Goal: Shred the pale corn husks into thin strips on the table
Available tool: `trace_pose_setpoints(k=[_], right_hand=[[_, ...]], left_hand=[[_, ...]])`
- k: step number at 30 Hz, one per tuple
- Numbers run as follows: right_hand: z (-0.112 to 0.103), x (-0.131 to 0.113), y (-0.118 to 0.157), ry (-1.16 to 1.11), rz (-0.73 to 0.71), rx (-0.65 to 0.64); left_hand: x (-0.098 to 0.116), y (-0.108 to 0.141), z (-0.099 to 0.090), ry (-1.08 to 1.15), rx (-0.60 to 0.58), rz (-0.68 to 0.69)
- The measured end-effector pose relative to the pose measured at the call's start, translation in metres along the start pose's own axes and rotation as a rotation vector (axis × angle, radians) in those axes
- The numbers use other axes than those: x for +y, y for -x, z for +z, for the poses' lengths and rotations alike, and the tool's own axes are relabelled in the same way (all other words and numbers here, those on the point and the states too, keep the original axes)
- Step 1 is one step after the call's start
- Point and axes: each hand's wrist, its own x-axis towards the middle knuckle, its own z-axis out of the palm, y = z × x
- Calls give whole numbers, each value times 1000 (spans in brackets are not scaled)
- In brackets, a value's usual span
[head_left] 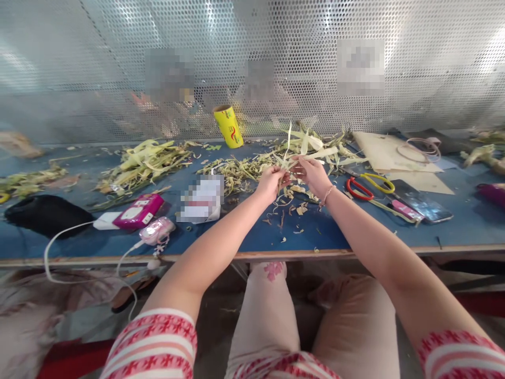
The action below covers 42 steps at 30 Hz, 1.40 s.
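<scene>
Both my hands meet over the middle of the blue table, fingers closed on pale green, dry leaf strips [304, 141] that look like corn husk. My left hand [272, 181] pinches the strips' lower end, with thin ends hanging beneath it. Close beside it, my right hand [311, 172] grips the same strips, which stick out upward and to the right. How the strips cross between my fingers is hidden. Beneath and behind the hands lies a loose heap of husk scraps [240, 172]. Scissors [369, 187] with one red and one yellow handle lie right of my right hand.
A bundle of husk leaves [145, 163] lies at left, near a pink power bank [139, 211] and a black pouch [47, 216]. A yellow cardboard tube [229, 126] stands behind. Right are a phone [422, 202] and beige sheets [389, 150]. A perforated metal panel [292, 31] closes the back.
</scene>
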Motion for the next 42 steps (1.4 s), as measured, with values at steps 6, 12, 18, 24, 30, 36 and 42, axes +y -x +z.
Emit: trace_pose_setpoints(k=[6,12,18,24,30,36,42], right_hand=[[-1,-2,3,-26,31,-3],[-1,-6,6,-2,70,-25],[-9,-1,-2,127,73,-13],[-39,0,-28,105,-195,405],[-50,-7,-23,731,-559,477],[-25,2,-12,882,-517,93],[-22,3,-10,641,-437,31]], left_hand=[[3,-4,-5,42,72,11],[1,-8,-7,3,88,45],[-2,-8,-7,-75,67,109],[-5,-13,-11,-206,4,174],[-9,-13,-12,-332,-34,183],[-10,-8,-8,-367,-103,226],[-14,-10,-6,-340,-132,155]])
